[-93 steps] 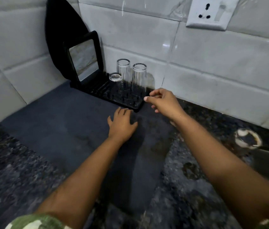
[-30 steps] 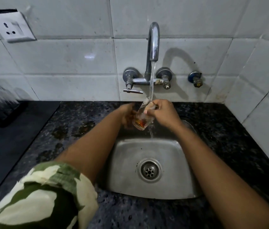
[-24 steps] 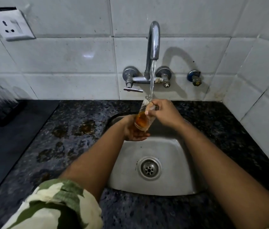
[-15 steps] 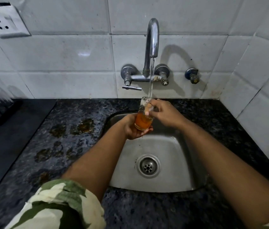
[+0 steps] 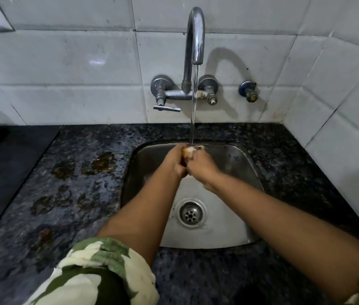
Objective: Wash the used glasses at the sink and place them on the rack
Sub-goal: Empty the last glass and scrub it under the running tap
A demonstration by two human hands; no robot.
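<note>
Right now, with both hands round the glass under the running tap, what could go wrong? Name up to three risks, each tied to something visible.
1. The glass is gripped between the wet left hand and right hand; it might slip and crack on the steel sink.
2. The water stream hits the hands and could splash onto the countertop, already stained with puddles.

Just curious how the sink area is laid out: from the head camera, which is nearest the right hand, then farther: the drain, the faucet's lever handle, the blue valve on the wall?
1. Drain, below the right hand in the basin.
2. Lever handle, up and left, on the wall.
3. Blue valve, up and right, on the wall.
</note>
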